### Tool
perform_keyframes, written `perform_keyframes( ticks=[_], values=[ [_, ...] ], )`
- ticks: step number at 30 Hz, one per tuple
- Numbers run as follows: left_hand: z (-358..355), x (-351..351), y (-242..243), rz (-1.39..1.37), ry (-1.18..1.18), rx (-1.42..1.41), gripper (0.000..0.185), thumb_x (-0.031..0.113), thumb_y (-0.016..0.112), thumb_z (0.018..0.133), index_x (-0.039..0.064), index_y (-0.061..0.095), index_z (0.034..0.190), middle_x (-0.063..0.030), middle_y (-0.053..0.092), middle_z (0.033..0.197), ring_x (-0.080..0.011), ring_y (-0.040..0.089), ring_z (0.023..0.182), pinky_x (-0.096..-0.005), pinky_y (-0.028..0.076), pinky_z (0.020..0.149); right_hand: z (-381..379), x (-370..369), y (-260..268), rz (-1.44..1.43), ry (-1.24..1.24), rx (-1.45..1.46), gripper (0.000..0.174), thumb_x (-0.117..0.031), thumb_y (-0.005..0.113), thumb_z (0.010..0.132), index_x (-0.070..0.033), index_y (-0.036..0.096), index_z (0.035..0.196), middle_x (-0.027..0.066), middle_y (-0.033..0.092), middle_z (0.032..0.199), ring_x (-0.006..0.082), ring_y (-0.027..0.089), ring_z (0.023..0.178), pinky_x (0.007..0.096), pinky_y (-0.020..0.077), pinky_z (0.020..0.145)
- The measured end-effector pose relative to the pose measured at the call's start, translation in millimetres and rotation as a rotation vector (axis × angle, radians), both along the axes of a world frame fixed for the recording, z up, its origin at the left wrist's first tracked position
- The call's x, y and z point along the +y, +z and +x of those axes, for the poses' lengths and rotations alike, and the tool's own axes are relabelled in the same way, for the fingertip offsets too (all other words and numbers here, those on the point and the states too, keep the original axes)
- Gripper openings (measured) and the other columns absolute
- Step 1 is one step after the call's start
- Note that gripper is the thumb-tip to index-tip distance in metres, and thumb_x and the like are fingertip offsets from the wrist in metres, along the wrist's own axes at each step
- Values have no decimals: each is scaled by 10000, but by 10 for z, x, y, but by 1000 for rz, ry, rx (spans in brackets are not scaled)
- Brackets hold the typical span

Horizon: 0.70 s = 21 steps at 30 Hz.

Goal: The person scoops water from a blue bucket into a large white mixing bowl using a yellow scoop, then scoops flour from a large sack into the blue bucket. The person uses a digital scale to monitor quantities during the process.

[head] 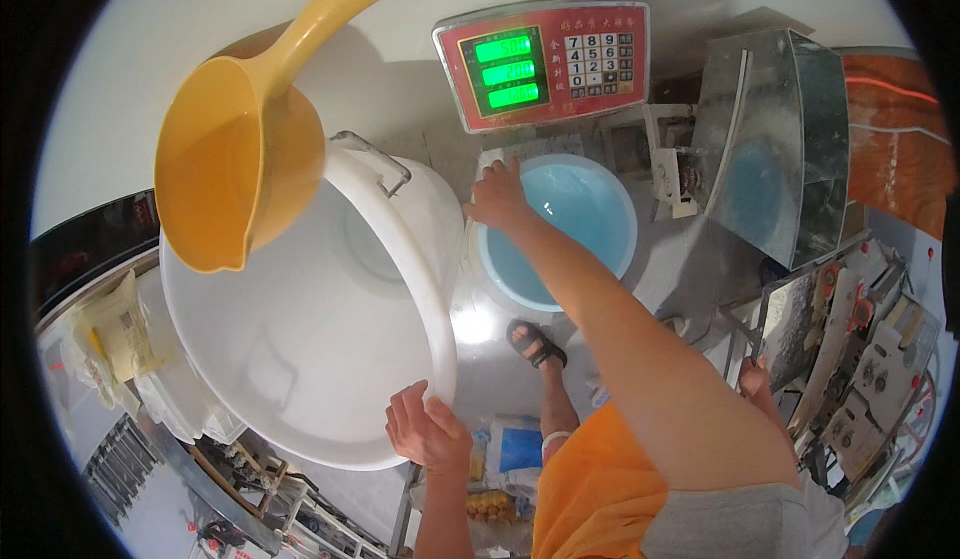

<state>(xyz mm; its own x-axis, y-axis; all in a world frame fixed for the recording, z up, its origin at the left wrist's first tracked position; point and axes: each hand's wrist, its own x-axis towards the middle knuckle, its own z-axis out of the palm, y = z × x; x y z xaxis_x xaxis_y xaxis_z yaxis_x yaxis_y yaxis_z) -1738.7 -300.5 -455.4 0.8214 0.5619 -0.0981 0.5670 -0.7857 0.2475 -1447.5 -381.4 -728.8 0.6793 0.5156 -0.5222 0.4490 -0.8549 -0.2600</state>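
Observation:
My left hand is at the lower right rim of a large white plastic tub, thumb apart from its curled fingers; its grip is unclear. My right hand reaches to the left edge of a light-blue plastic basin of clear liquid, fingers bent near a small white surface; its hold is partly hidden. A yellow plastic dipper is over the tub's upper left, handle up, its support out of view. Beyond the basin stands a red digital scale display with lit green readouts.
A sheet-metal bin stands right of the basin. A foot in a black sandal is below it. Another hand, whose owner is unclear, shows near a cluttered rack. Plastic bags lie left of the tub, others near the bottom.

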Motion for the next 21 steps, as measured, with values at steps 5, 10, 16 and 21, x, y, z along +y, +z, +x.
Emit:
perform_keyframes(
  ticks=[5,10,16,21],
  values=[
    [-10,-2,14,8,-19,-16,358,341,467,1065,72,703,1066,-132,681,989,-394,641,884,-505,478,763,53,-115,161,198,-67,43,392,-312,728,827,-79,796,1135,254,584,1459,407,438,1464,696,235,1232],
    [-88,23,40,1,29,54,319,340,506,1038,88,698,1079,-118,686,1019,-381,645,915,-515,478,799,-224,-306,918,297,-410,186,620,-166,674,874,-51,523,1465,315,497,1516,489,443,1456,617,376,1191],
    [-100,-13,-7,13,28,60,258,319,560,1020,106,696,1070,-97,682,1019,-366,646,934,-518,479,809,-927,-1696,1002,407,-388,121,344,-338,617,1012,-21,747,1046,239,747,1037,454,702,1016,573,536,915],
    [-110,1,-37,55,58,79,286,356,525,1052,114,669,1003,-76,672,984,-361,640,914,-515,492,811,-1270,-1635,1638,338,-612,445,492,-519,637,1024,-45,755,1079,221,751,1039,444,702,992,514,536,887]
  ],
)
